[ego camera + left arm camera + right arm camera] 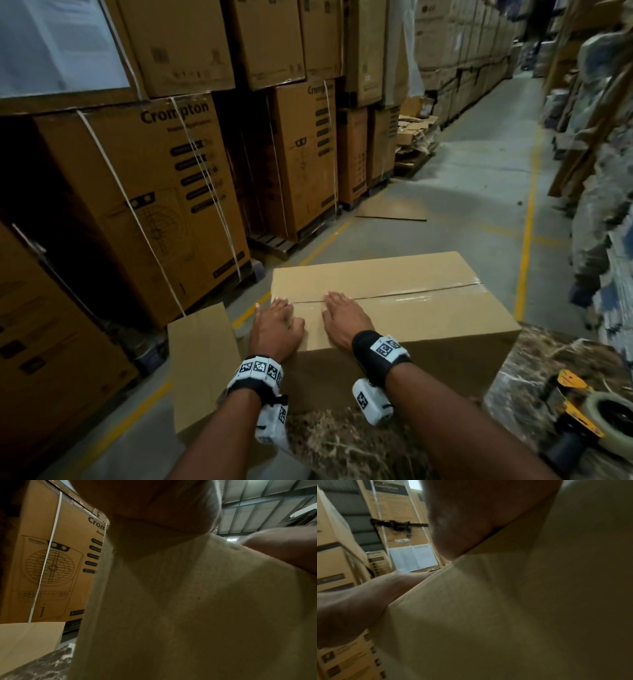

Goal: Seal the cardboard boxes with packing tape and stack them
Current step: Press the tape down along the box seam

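Note:
A plain cardboard box (428,318) sits on a marble-patterned table (346,445), its top seam covered by clear packing tape (421,297). My left hand (277,318) lies flat on the box's near left corner, fingers straight on the taped end. My right hand (342,315) presses flat on the tape just to its right. A yellow tape dispenser (589,418) with its roll lies on the table at the far right. Both wrist views show only the box's side (188,615) (505,615) under each palm.
A second, flat cardboard box (202,363) stands left of the table. Tall stacks of strapped Crompton cartons (147,205) on pallets line the left. A concrete aisle (479,192) with yellow lines runs ahead, with loose cardboard on the floor.

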Demonstrator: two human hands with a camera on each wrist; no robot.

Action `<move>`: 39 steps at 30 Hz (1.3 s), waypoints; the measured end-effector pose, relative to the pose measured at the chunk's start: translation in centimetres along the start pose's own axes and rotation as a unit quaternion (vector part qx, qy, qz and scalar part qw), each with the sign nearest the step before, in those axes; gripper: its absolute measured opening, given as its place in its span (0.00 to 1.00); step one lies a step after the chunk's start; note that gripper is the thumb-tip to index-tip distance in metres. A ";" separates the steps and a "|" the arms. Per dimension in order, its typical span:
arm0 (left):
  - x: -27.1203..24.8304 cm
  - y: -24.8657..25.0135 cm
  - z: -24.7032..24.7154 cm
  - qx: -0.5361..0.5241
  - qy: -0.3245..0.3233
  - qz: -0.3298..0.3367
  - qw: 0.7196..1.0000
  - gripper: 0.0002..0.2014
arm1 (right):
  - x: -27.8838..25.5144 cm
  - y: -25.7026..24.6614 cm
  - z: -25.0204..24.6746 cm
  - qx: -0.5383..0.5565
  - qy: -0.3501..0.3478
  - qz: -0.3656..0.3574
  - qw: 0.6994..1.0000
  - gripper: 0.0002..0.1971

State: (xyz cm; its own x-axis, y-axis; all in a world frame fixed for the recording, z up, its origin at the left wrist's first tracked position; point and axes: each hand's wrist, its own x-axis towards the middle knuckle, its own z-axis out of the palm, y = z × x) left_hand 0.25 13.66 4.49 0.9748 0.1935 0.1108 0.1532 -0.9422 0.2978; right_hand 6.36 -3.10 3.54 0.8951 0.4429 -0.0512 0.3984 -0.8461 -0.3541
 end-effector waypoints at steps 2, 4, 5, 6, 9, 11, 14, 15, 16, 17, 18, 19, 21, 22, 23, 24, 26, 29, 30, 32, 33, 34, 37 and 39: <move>-0.1 0.0 -0.1 -0.003 -0.004 -0.011 1.000 0.28 | -0.2 1.6 -0.4 0.008 0.009 0.022 1.000 0.29; -0.1 0.0 -0.1 -0.009 0.000 -0.012 1.000 0.27 | -0.5 4.1 -1.2 0.014 0.022 0.053 0.998 0.29; -0.1 0.0 -0.1 -0.012 0.003 -0.011 1.000 0.27 | -0.9 5.5 -1.7 0.014 0.029 0.070 0.997 0.28; -0.3 0.1 -0.1 -0.013 0.005 -0.009 1.000 0.27 | -1.3 6.8 -2.3 0.011 0.034 0.087 0.996 0.28; -0.5 0.5 -0.2 0.002 -0.006 -0.015 1.000 0.27 | -2.5 9.4 -3.5 0.003 0.043 0.118 0.992 0.28; -0.3 1.4 -0.3 0.041 -0.014 -0.030 0.999 0.27 | -2.6 9.8 -3.5 -0.008 0.040 0.117 0.992 0.28; 0.5 4.1 -0.3 0.096 0.001 -0.037 0.995 0.24 | -2.4 9.9 -3.0 -0.003 0.040 0.117 0.992 0.29; 0.8 5.3 -0.1 0.092 0.006 -0.025 0.995 0.24 | -2.4 9.9 -2.9 0.001 0.042 0.118 0.992 0.29; 1.0 6.5 0.3 0.072 0.003 -0.005 0.997 0.24 | -2.4 9.9 -3.0 0.006 0.044 0.119 0.992 0.28; 1.1 7.8 0.6 0.046 -0.006 0.019 0.999 0.25 | -2.4 9.9 -3.0 0.009 0.046 0.119 0.992 0.28; 1.1 9.1 1.1 0.023 -0.021 0.043 0.999 0.26 | -2.5 9.9 -3.1 0.011 0.048 0.119 0.992 0.28; 1.1 10.1 1.7 0.006 -0.038 0.065 0.997 0.26 | -2.5 9.9 -3.2 0.011 0.049 0.120 0.992 0.28; 1.0 11.2 2.8 -0.016 -0.065 0.083 0.994 0.26 | -2.5 9.9 -3.1 0.009 0.051 0.120 0.991 0.28; 1.0 11.3 3.2 -0.020 -0.067 0.077 0.995 0.26 | -2.5 9.9 -3.1 0.011 0.051 0.120 0.991 0.28; 0.9 11.2 3.4 -0.018 -0.064 0.063 0.996 0.27 | -2.5 9.9 -3.2 0.013 0.052 0.121 0.991 0.28; 0.9 11.0 3.5 -0.009 -0.059 0.048 0.997 0.27 | -2.6 9.8 -3.2 0.015 0.053 0.122 0.991 0.28; 0.7 10.3 3.4 0.012 -0.057 0.019 0.998 0.29 | -2.6 9.7 -3.2 0.018 0.055 0.125 0.990 0.28; 0.5 8.9 3.1 0.022 -0.059 -0.017 0.998 0.29 | -2.9 9.6 -3.2 0.018 0.054 0.129 0.990 0.28; 0.5 8.2 2.9 0.018 -0.055 -0.031 0.998 0.29 | -3.0 9.5 -3.2 0.018 0.055 0.131 0.990 0.28; 0.6 6.9 2.8 0.016 -0.045 -0.059 0.997 0.30 | -3.1 9.4 -3.2 0.016 0.057 0.134 0.989 0.28; 0.6 6.2 2.8 0.023 -0.042 -0.070 0.996 0.31 | -3.2 9.4 -3.2 0.014 0.058 0.137 0.989 0.28; 0.7 5.7 2.8 0.034 -0.040 -0.079 0.996 0.32 | -3.3 9.4 -3.1 0.012 0.059 0.140 0.988 0.28; 1.1 4.9 2.8 0.061 -0.040 -0.091 0.993 0.35 | -3.7 9.3 -3.0 0.012 0.062 0.153 0.986 0.28; 1.6 4.5 2.7 0.067 -0.039 -0.093 0.993 0.36 | -4.1 9.1 -2.9 0.005 0.062 0.159 0.985 0.28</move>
State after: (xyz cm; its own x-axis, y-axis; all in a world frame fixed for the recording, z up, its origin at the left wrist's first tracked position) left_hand 2.95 9.00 3.50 0.9363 0.3510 -0.0104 0.3471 -0.9208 0.1778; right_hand 6.94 -13.48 3.20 0.9922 0.1159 -0.0461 0.0929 -0.9332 -0.3470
